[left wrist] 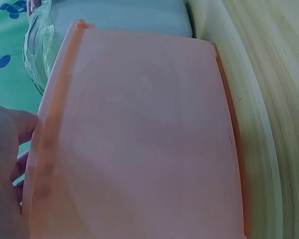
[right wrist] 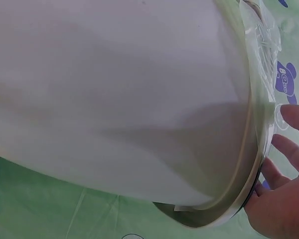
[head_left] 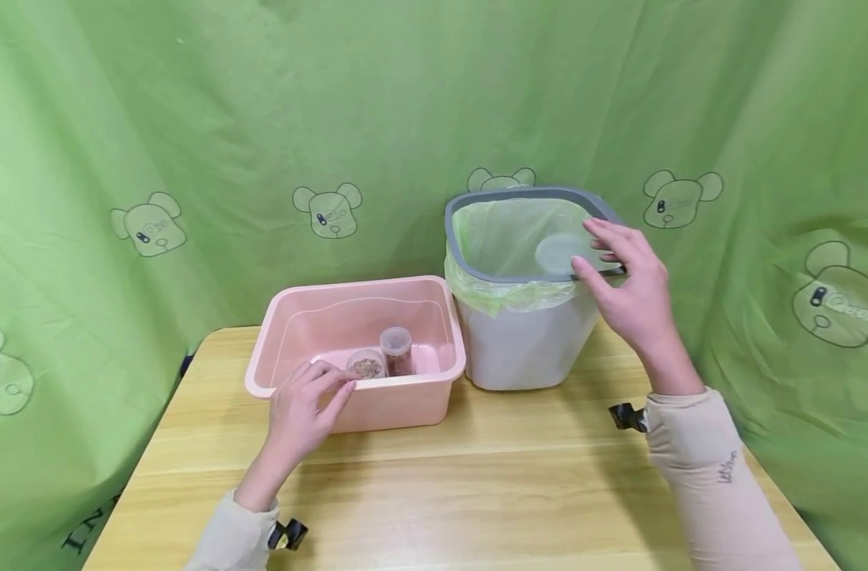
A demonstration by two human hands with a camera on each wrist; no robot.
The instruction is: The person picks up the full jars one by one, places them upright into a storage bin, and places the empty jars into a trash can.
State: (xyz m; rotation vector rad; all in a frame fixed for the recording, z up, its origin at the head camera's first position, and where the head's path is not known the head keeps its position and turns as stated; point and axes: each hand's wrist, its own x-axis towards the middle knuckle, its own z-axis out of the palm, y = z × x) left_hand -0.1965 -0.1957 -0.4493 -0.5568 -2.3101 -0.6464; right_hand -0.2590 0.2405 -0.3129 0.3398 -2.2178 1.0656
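My right hand (head_left: pixel 629 285) is over the right side of a white bin (head_left: pixel 526 341), its thumb and fingers apart. A clear round lid (head_left: pixel 558 254) is in the bin's mouth beside the fingertips, apart from the thumb; the right wrist view shows its edge faintly. My left hand (head_left: pixel 305 400) is at the front rim of a pink basin (head_left: pixel 398 404), fingers loosely bent over it. Inside the basin are two small clear jars: an uncovered-looking jar (head_left: pixel 366 367) with brownish bits, close to the left fingertips, and a taller jar (head_left: pixel 396 349) with a cap.
The bin has a grey rim (head_left: pixel 456 230) and a pale green liner bag (head_left: pixel 512 297) folded over it. Basin and bin stand side by side on a wooden table (head_left: pixel 462 492). A green curtain (head_left: pixel 405 95) with bear faces hangs behind and at both sides.
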